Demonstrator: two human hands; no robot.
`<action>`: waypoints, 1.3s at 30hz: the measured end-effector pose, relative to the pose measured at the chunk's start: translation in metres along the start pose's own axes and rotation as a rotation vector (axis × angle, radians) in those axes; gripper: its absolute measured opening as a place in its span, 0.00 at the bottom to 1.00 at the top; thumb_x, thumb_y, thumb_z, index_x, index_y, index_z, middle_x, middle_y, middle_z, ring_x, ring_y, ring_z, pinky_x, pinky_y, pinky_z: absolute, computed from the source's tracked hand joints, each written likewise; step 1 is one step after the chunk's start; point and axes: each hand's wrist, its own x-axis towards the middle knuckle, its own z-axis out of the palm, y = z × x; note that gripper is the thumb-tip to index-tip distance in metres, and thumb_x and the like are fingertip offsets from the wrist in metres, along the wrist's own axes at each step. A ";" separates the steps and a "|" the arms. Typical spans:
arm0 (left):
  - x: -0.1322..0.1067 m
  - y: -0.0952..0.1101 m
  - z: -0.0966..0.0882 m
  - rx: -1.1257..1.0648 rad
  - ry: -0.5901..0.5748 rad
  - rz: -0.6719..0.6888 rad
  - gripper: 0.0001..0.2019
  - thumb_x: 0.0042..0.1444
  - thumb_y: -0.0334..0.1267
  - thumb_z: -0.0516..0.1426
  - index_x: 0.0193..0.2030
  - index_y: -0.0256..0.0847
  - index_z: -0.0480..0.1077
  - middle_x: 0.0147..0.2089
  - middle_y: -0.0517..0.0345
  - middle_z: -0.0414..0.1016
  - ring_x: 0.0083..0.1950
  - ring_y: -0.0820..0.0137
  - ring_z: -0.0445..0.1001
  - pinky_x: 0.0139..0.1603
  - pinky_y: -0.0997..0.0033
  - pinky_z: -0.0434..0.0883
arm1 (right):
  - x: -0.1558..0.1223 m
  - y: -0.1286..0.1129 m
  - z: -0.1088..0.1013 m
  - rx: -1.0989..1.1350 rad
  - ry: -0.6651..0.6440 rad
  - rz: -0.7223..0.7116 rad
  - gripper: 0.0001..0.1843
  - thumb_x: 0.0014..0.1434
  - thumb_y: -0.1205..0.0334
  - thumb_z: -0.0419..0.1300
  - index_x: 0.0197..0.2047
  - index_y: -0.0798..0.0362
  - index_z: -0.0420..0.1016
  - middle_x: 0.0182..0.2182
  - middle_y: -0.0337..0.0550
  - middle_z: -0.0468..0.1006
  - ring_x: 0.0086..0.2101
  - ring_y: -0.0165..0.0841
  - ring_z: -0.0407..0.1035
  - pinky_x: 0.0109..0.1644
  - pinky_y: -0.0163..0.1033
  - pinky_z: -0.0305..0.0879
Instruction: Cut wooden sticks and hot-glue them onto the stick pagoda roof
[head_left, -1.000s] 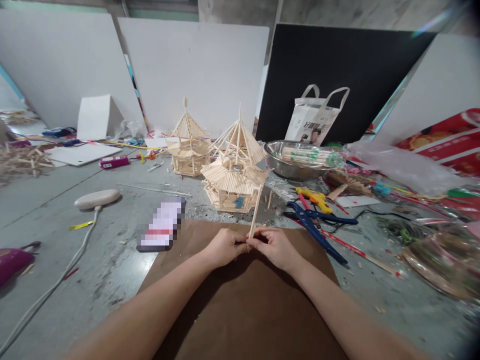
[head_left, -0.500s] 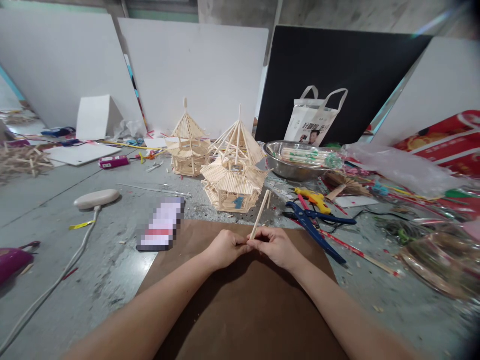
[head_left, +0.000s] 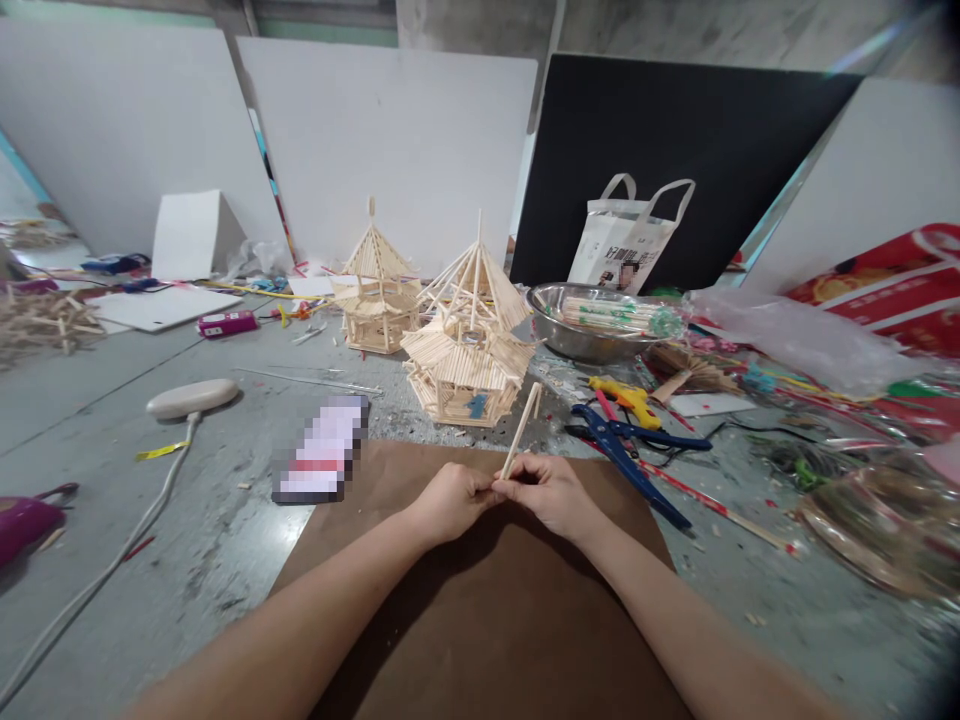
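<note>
**Two hands pinching one wooden stick over a brown board**

Head view: the left hand (head_left: 450, 500) and the right hand (head_left: 551, 492) meet knuckle to knuckle above a brown board (head_left: 480, 620) that lies on the grey counter (head_left: 225, 520). Both are closed in a narrow pinch on the lower end of a wooden stick (head_left: 521, 430). The stick rises from the fingers and leans up and to the right, its free tip in front of the base of the nearer stick pavilion (head_left: 469, 365). The gripped end is hidden inside the fingertips, so how far it runs into either hand cannot be told.

A second stick pavilion (head_left: 377, 290) stands behind and to the left of the first, partly covered by it. Left of the board lies a flat phone-like object (head_left: 322, 448), its face blurred out. Right of the hands lie blue-handled cutters (head_left: 626, 450), with a yellow glue gun (head_left: 626, 397) just beyond them. A steel bowl (head_left: 577, 335) behind holds wrapped sticks; its left rim is hidden by the nearer pavilion's roof. A white tote bag (head_left: 626, 240) leans on a black panel. The clutter at the right edge is smeared by the lens and hard to make out. Both forearms are cut off at the bottom of the picture.
</note>
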 end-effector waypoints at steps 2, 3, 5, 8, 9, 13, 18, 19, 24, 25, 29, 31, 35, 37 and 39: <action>0.000 -0.001 0.000 0.014 0.004 0.003 0.17 0.52 0.41 0.49 0.22 0.34 0.71 0.17 0.62 0.60 0.22 0.78 0.56 0.22 0.80 0.52 | 0.000 -0.002 0.000 -0.009 -0.013 -0.004 0.09 0.45 0.58 0.60 0.22 0.56 0.71 0.21 0.38 0.72 0.23 0.26 0.64 0.29 0.33 0.60; 0.001 -0.001 0.000 0.014 0.001 0.005 0.16 0.52 0.41 0.49 0.22 0.34 0.71 0.17 0.62 0.61 0.21 0.78 0.57 0.22 0.80 0.53 | 0.000 -0.003 -0.001 -0.011 -0.026 -0.009 0.09 0.46 0.58 0.59 0.22 0.56 0.71 0.21 0.38 0.72 0.24 0.26 0.64 0.29 0.33 0.59; 0.001 -0.001 0.000 0.006 -0.007 0.015 0.15 0.52 0.40 0.49 0.25 0.35 0.72 0.17 0.61 0.62 0.21 0.78 0.59 0.23 0.79 0.54 | -0.001 -0.005 -0.001 0.000 -0.040 -0.013 0.09 0.46 0.58 0.59 0.25 0.56 0.72 0.20 0.37 0.72 0.23 0.26 0.63 0.29 0.32 0.59; 0.000 -0.001 -0.001 0.006 -0.007 0.035 0.16 0.53 0.42 0.48 0.26 0.36 0.73 0.17 0.61 0.63 0.20 0.78 0.58 0.23 0.79 0.54 | -0.002 -0.008 -0.002 0.025 0.010 0.005 0.10 0.46 0.57 0.59 0.31 0.54 0.73 0.19 0.35 0.70 0.18 0.24 0.60 0.24 0.31 0.57; -0.001 0.000 -0.001 0.009 -0.011 0.039 0.17 0.54 0.43 0.48 0.25 0.36 0.72 0.16 0.62 0.63 0.20 0.78 0.57 0.23 0.79 0.54 | -0.003 -0.009 -0.002 0.009 0.043 -0.008 0.10 0.46 0.57 0.59 0.31 0.53 0.73 0.20 0.35 0.71 0.19 0.24 0.60 0.24 0.31 0.57; -0.002 0.000 -0.002 0.001 -0.030 0.034 0.17 0.54 0.43 0.48 0.24 0.35 0.71 0.14 0.64 0.59 0.19 0.80 0.55 0.22 0.79 0.53 | -0.002 -0.016 -0.003 -0.164 0.103 -0.130 0.07 0.48 0.58 0.58 0.26 0.53 0.73 0.24 0.38 0.73 0.26 0.27 0.65 0.32 0.32 0.60; -0.003 0.002 -0.004 -0.032 -0.016 0.035 0.16 0.53 0.42 0.48 0.27 0.36 0.72 0.15 0.64 0.61 0.20 0.80 0.58 0.22 0.81 0.54 | -0.002 -0.020 -0.002 -0.249 0.074 -0.134 0.09 0.51 0.58 0.55 0.25 0.55 0.71 0.21 0.38 0.72 0.24 0.27 0.64 0.30 0.31 0.58; -0.003 0.002 -0.004 -0.038 -0.015 0.035 0.16 0.53 0.42 0.48 0.27 0.36 0.72 0.15 0.64 0.62 0.20 0.80 0.59 0.23 0.81 0.55 | -0.002 -0.019 -0.001 -0.250 0.072 -0.136 0.10 0.51 0.58 0.55 0.25 0.55 0.71 0.21 0.38 0.72 0.25 0.26 0.64 0.30 0.31 0.58; -0.003 0.006 -0.001 -0.084 0.076 0.020 0.15 0.52 0.42 0.49 0.27 0.35 0.72 0.20 0.62 0.67 0.23 0.79 0.62 0.25 0.81 0.56 | -0.004 -0.019 -0.001 -0.244 0.059 -0.129 0.11 0.52 0.57 0.54 0.26 0.55 0.70 0.19 0.37 0.70 0.22 0.25 0.63 0.28 0.30 0.58; -0.003 0.006 0.000 -0.107 0.115 0.015 0.15 0.52 0.42 0.50 0.26 0.35 0.72 0.21 0.61 0.67 0.24 0.78 0.62 0.26 0.81 0.57 | -0.004 -0.019 -0.002 -0.245 0.063 -0.130 0.11 0.52 0.57 0.54 0.26 0.55 0.70 0.19 0.37 0.69 0.22 0.25 0.62 0.27 0.30 0.58; -0.003 0.006 0.005 -0.281 0.136 -0.009 0.17 0.52 0.44 0.50 0.22 0.34 0.69 0.20 0.62 0.63 0.23 0.79 0.59 0.25 0.80 0.56 | -0.006 -0.022 -0.002 -0.248 0.082 -0.168 0.10 0.51 0.59 0.56 0.23 0.55 0.70 0.20 0.38 0.71 0.23 0.26 0.63 0.29 0.31 0.58; -0.003 0.006 0.005 -0.371 0.102 -0.017 0.18 0.52 0.44 0.49 0.20 0.33 0.68 0.18 0.63 0.60 0.22 0.79 0.57 0.24 0.80 0.55 | -0.007 -0.023 -0.002 -0.214 0.095 -0.175 0.09 0.50 0.60 0.56 0.23 0.55 0.70 0.20 0.38 0.71 0.24 0.26 0.63 0.30 0.31 0.59; -0.003 0.012 0.002 -0.439 0.102 -0.015 0.18 0.52 0.46 0.49 0.21 0.33 0.67 0.18 0.64 0.58 0.22 0.80 0.55 0.23 0.80 0.55 | -0.008 -0.022 -0.001 -0.021 0.127 -0.090 0.07 0.48 0.60 0.58 0.24 0.55 0.70 0.19 0.36 0.69 0.21 0.24 0.62 0.26 0.30 0.59; -0.003 0.015 0.000 -0.418 0.117 -0.021 0.18 0.52 0.46 0.49 0.22 0.33 0.68 0.19 0.63 0.60 0.22 0.79 0.56 0.24 0.80 0.56 | -0.008 -0.023 0.000 0.094 0.113 -0.037 0.08 0.46 0.59 0.60 0.24 0.55 0.70 0.19 0.35 0.69 0.20 0.24 0.62 0.24 0.30 0.59; -0.004 0.018 -0.001 -0.394 0.121 -0.024 0.17 0.52 0.45 0.49 0.25 0.33 0.69 0.21 0.61 0.65 0.24 0.78 0.60 0.26 0.80 0.58 | -0.008 -0.025 0.001 0.184 0.093 0.006 0.09 0.45 0.58 0.61 0.24 0.56 0.69 0.18 0.36 0.69 0.20 0.24 0.62 0.23 0.29 0.59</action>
